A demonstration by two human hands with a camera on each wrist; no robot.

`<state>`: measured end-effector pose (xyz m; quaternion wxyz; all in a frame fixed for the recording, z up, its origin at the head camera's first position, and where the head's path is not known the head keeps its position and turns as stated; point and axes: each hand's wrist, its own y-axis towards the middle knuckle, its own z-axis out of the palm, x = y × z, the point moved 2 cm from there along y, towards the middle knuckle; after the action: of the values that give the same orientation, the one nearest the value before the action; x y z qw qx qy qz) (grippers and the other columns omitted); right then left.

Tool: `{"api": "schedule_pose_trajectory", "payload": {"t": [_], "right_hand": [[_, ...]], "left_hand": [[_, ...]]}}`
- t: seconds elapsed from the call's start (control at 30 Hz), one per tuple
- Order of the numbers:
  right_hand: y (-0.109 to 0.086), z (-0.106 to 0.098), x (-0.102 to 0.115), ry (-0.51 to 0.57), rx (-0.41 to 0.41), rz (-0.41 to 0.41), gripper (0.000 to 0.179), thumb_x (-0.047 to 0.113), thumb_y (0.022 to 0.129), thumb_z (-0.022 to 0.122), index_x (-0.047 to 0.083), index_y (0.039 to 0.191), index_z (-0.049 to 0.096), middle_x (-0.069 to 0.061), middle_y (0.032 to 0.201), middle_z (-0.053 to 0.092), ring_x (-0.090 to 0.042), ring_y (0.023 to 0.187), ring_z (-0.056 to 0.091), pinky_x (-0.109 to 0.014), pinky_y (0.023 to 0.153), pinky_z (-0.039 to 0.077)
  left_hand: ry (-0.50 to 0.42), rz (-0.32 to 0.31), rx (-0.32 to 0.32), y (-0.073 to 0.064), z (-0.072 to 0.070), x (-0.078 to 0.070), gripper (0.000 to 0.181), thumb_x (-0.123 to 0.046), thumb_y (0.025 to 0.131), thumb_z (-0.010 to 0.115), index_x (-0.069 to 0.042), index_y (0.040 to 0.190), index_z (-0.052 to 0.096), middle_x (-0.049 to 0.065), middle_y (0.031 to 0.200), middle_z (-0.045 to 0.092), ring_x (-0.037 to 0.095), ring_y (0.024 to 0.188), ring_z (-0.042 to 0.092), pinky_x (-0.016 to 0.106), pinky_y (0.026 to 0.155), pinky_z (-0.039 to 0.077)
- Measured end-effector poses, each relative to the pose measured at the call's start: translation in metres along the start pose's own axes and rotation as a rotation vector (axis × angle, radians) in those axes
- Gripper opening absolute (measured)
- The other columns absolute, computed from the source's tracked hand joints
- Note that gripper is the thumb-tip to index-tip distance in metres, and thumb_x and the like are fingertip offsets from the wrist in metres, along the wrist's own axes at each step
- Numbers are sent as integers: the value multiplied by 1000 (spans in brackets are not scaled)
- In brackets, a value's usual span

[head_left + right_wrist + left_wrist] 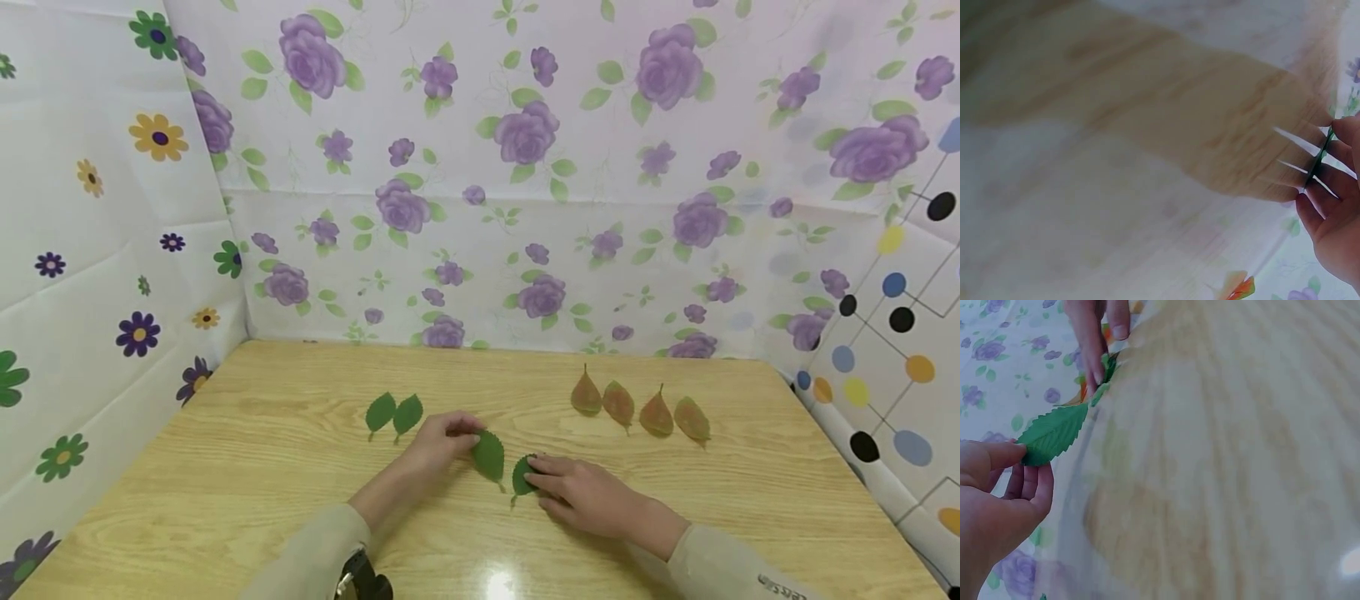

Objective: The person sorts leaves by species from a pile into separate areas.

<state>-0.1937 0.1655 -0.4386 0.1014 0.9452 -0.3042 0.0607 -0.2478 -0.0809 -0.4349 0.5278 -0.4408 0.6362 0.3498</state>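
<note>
My left hand (pixel 442 437) pinches the end of a green leaf (pixel 489 456) with serrated edges, between thumb and fingers. In the left wrist view this leaf (pixel 1054 434) is tilted up from the table at the pinched end. To its right, the fingers of my right hand (pixel 588 493) rest on a second green leaf (pixel 524 477), partly covering it. The right wrist view shows that leaf (pixel 1319 159) edge-on at the tabletop, touched by spread fingertips. Two more green leaves (pixel 380 412) (pixel 408 415) lie side by side beyond my left hand.
A row of several reddish-brown leaves (pixel 656 415) lies at the back right of the wooden table (pixel 247 467). Flowered cloth (pixel 465 250) hangs behind the table, with patterned cloths at both sides. A dark watch (pixel 362 577) is on the left wrist.
</note>
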Motion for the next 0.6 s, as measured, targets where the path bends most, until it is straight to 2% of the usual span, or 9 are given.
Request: {"api": "schedule_pose_trajectory", "payload": {"t": [0.17, 0.43, 0.6], "right_hand": [[0, 0, 0, -2, 6, 0, 39, 20, 98, 59, -1, 130, 59, -20, 138, 50, -33, 126, 49, -42, 97, 47], [1, -1, 1, -2, 13, -1, 39, 20, 98, 60, -1, 130, 59, -20, 139, 50, -33, 126, 49, -42, 97, 47], [1, -1, 1, -15, 7, -4, 39, 20, 97, 60, -1, 130, 59, -20, 138, 51, -33, 124, 50, -42, 96, 47]], "left_hand": [[31, 3, -22, 4, -12, -3, 25, 0, 94, 59, 5, 118, 62, 10, 104, 60, 19, 94, 56, 32, 81, 51], [133, -20, -58, 11, -33, -4, 17, -2, 93, 61, 3, 110, 64, 9, 100, 62, 17, 91, 58, 34, 80, 52], [140, -37, -61, 17, -44, -7, 18, -2, 95, 59, 3, 111, 65, 8, 104, 64, 19, 96, 59, 35, 85, 51]]}}
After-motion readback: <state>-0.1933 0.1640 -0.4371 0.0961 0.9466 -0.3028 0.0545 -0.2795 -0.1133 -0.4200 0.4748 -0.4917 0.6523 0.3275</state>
